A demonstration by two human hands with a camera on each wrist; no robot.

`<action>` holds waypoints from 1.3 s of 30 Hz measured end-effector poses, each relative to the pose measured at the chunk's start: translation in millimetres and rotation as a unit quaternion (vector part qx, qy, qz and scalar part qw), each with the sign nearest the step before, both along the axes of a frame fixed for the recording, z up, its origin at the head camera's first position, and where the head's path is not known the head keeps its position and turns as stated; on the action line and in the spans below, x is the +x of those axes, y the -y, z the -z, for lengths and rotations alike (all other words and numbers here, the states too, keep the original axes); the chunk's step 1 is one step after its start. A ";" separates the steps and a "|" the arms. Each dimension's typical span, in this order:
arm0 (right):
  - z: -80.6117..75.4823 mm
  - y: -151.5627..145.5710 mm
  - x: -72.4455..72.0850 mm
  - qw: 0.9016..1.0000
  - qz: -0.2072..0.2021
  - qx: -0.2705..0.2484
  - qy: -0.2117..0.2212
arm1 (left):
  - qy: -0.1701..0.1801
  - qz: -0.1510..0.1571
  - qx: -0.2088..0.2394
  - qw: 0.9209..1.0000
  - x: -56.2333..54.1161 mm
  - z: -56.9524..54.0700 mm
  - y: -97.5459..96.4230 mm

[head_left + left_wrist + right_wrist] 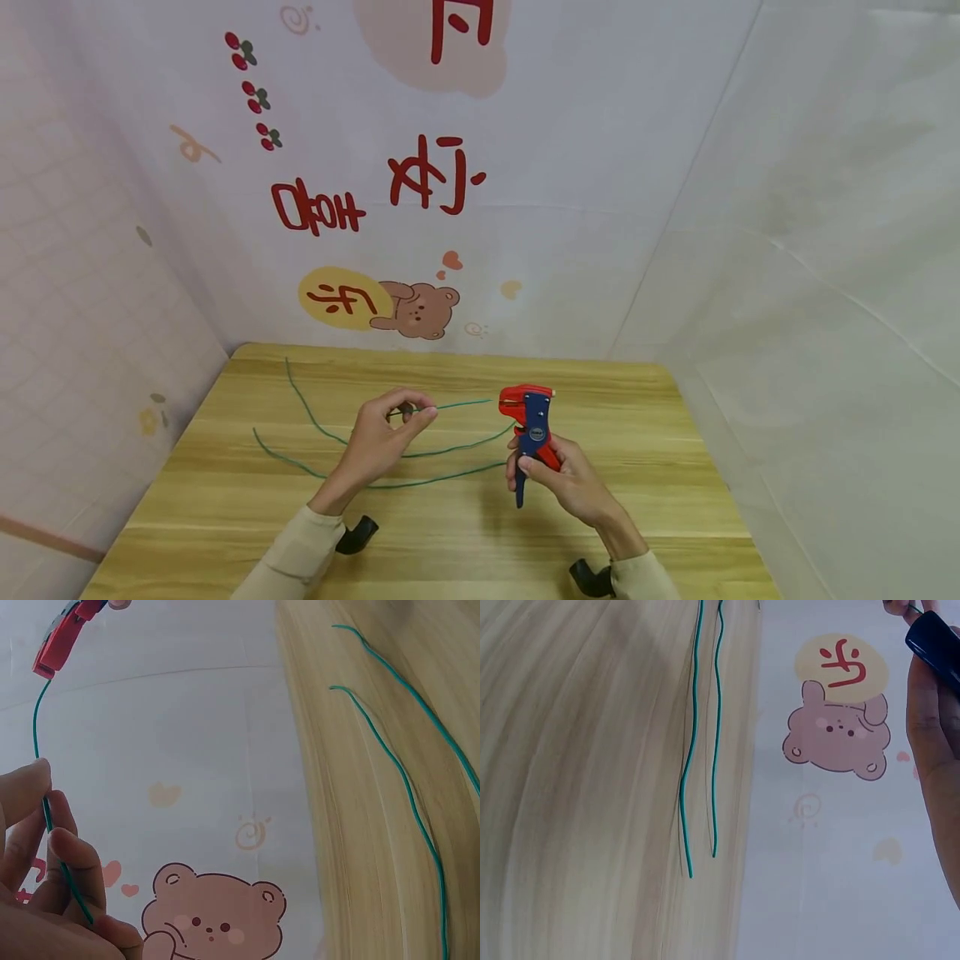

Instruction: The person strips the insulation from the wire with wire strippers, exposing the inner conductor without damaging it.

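Note:
My left hand point(378, 437) pinches a thin green wire point(465, 404) between thumb and fingers, and the wire's free end points right. In the left wrist view the wire point(36, 724) runs along the curled fingers point(75, 855). My right hand point(581, 487) grips a red and blue wire stripper point(536, 417) by its handles, held upright above the table. The wire's tip is at the stripper's red head point(56, 652); whether it is inside the jaws I cannot tell. In the right wrist view only a dark blue handle point(937, 649) of the stripper shows.
Two more green wires lie gently curved on the wooden table point(637, 517), one farther back point(450, 450) and one nearer point(431, 482). Black curved pieces point(356, 535) sit at both wrists. A printed white wall cloth point(585, 208) stands behind the table.

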State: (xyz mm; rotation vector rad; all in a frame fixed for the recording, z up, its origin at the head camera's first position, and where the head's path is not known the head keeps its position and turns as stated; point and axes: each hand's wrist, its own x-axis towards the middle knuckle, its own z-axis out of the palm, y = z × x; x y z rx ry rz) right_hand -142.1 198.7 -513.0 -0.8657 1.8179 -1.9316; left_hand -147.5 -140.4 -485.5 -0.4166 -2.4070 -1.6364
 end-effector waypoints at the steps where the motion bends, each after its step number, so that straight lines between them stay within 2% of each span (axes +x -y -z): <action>1: -0.2 1.5 0.4 1.000 -0.001 0.000 -0.001 | -0.003 0.001 0.003 1.000 0.1 -0.1 0.7; 9: -2.4 8.0 1.6 1.000 -0.006 -0.015 0.010 | -0.033 -0.007 0.015 0.999 1.5 -2.9 2.7; 18: -5.6 13.1 3.0 0.999 -0.030 -0.023 0.034 | -0.063 -0.028 -0.020 0.997 3.7 -15.6 1.9; 24: -6.8 15.6 3.2 0.999 -0.025 -0.015 0.032 | -0.083 -0.019 -0.033 0.996 3.2 -22.4 1.3; 39: -8.3 22.4 3.2 0.999 -0.035 -0.014 0.012 | -0.116 0.013 -0.039 0.992 4.2 -27.3 -0.8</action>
